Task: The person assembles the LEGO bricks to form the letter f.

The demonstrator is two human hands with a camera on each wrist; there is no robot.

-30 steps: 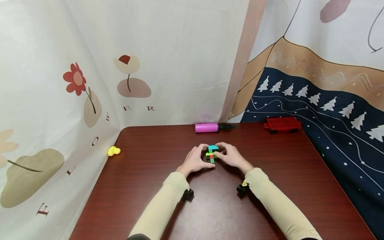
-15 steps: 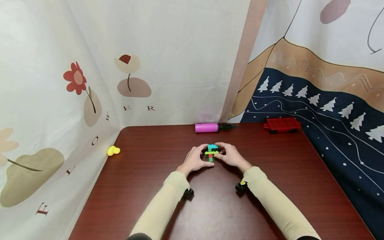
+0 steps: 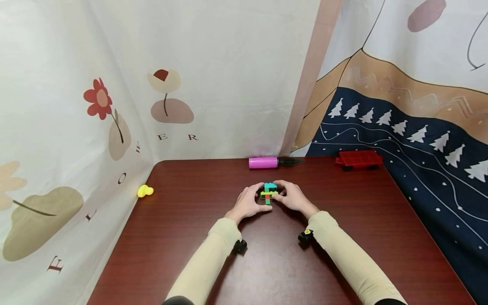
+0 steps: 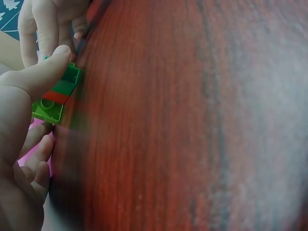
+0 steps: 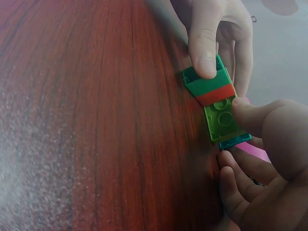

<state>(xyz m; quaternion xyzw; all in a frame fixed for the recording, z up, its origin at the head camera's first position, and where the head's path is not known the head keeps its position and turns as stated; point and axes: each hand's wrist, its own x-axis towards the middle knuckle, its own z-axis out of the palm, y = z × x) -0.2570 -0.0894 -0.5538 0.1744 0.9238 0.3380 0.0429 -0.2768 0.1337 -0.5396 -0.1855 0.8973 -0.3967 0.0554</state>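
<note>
A small model of toy building bricks (image 3: 268,195) is between both hands near the table's middle. Its teal brick (image 3: 270,187) faces the back of the table. In the right wrist view, a green brick (image 5: 204,85), a red brick (image 5: 217,95) and a lime brick (image 5: 222,126) are joined, hollow underside showing. My left hand (image 3: 247,204) holds the model from the left, its thumb on the green brick. From the right, my right hand (image 3: 295,198) pinches it, thumb at the lime brick. Some fingertips are hidden behind the model.
A pink pump (image 3: 263,162) with a black nozzle lies along the table's back edge. A red toy wagon (image 3: 359,159) stands at the back right corner. A yellow rounded object (image 3: 145,191) is at the left edge. Printed cloths hang behind the brown table (image 3: 190,190).
The brick model has turned slightly and sits a touch farther back between the hands. My right hand and forearm have shifted slightly to the left, while the left hand stays nearly still.
</note>
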